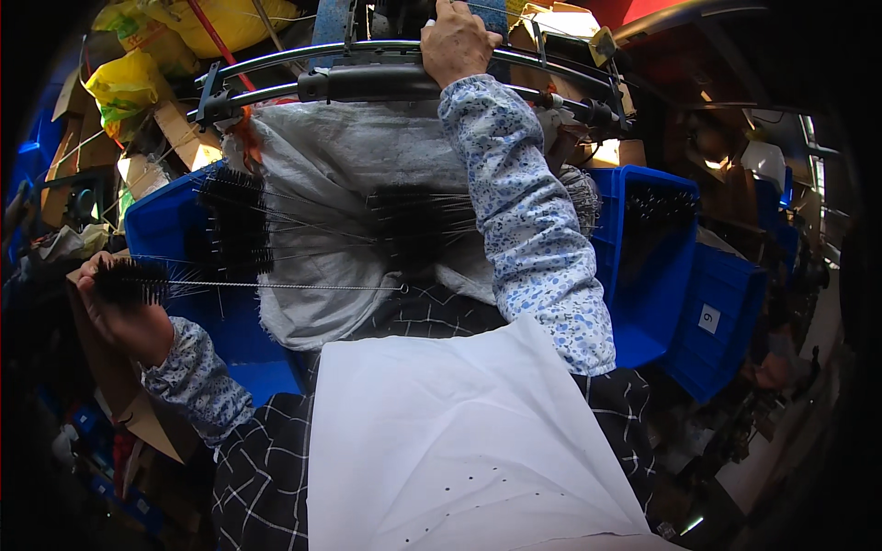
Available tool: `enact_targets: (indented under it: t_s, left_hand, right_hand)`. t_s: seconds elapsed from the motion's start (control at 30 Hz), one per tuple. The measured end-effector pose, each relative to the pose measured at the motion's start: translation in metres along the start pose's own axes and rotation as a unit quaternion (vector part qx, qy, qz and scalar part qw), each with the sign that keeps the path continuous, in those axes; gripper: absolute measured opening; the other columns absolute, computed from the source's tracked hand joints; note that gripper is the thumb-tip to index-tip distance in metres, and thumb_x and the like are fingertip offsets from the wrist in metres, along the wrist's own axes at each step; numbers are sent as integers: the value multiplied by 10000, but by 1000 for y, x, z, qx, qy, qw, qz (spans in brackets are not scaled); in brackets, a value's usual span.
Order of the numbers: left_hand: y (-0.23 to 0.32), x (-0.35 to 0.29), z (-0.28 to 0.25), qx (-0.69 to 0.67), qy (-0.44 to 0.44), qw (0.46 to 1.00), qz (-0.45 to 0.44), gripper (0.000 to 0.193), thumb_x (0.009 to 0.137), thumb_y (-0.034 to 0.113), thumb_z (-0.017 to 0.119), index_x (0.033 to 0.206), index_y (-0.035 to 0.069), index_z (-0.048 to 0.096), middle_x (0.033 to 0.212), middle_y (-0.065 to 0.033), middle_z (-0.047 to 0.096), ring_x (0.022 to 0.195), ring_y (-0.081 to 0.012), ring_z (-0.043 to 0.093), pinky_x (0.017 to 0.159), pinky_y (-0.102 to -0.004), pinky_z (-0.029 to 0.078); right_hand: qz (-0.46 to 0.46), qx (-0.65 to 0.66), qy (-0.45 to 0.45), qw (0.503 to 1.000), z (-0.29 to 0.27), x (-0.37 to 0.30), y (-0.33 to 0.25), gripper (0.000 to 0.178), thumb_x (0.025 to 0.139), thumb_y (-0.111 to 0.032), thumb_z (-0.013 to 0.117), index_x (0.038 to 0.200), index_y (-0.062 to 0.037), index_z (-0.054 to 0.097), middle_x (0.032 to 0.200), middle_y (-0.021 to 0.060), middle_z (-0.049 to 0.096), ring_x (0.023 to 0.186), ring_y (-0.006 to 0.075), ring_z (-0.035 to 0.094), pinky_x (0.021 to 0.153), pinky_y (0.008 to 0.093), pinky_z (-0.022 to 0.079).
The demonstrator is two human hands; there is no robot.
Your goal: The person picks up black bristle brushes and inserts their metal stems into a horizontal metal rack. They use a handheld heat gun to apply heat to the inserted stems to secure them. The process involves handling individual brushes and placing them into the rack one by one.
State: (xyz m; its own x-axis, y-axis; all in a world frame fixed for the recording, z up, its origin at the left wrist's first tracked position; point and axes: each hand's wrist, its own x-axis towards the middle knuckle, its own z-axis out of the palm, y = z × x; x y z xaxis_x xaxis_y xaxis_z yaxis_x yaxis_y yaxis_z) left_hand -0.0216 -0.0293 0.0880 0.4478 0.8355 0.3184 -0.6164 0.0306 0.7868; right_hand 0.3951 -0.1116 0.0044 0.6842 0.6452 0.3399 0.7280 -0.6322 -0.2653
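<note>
Left hand point(124, 317) is closed around the black bristle head of a twisted-wire bottle brush point(138, 281), its thin wire stem running right over the lap. Right hand point(457, 43) grips the curved black metal bar point(367, 84) ahead. More finished black brushes point(234, 225) lie piled on grey cloth point(349, 156) and in the blue plastic crate point(165, 225). Judging by that pile, work is well advanced; the remainder cannot be gauged.
</note>
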Motion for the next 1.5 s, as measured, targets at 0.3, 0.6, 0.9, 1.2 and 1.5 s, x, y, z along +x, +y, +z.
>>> enact_targets:
  t_s: [0.3,0.6,0.9,1.2,1.5]
  left_hand:
    - [-10,-6,-12,138,102,983,58,247,889,142,385,1044,-39,450,1021,-104,479,938,-195,492,840,-320,406]
    - [-15,-6,-8,145,224,960,87,219,868,120,431,1018,-24,503,971,-108,547,890,-197,548,808,-309,456]
    - [-70,18,50,94,108,990,1,161,864,108,446,993,18,481,948,-59,533,821,-119,543,727,-225,457]
    - [-127,11,109,100,0,989,-112,196,891,190,399,966,10,416,864,-99,557,736,-153,585,633,-276,515]
    - [-131,0,104,265,-56,957,-105,390,907,335,307,1086,-7,355,920,-125,565,682,-133,583,643,-227,460]
  right_hand:
    - [8,20,-12,1000,-1,-3,23,390,767,-226,491,1127,-76,482,1060,73,522,933,237,513,771,472,359]
    - [-42,20,-24,999,-5,9,109,391,771,-309,509,1119,-132,519,989,111,567,933,272,533,816,416,382]
    - [-64,-81,-137,985,-35,47,156,341,843,-330,426,1065,-102,549,944,143,588,904,288,542,817,350,395]
    - [-182,239,-317,900,-138,-46,95,272,855,-175,458,1092,-58,522,967,98,576,866,245,545,765,337,426]
    - [-142,384,-206,889,-76,-84,2,254,821,-186,487,1009,-19,525,830,168,593,752,329,575,663,391,451]
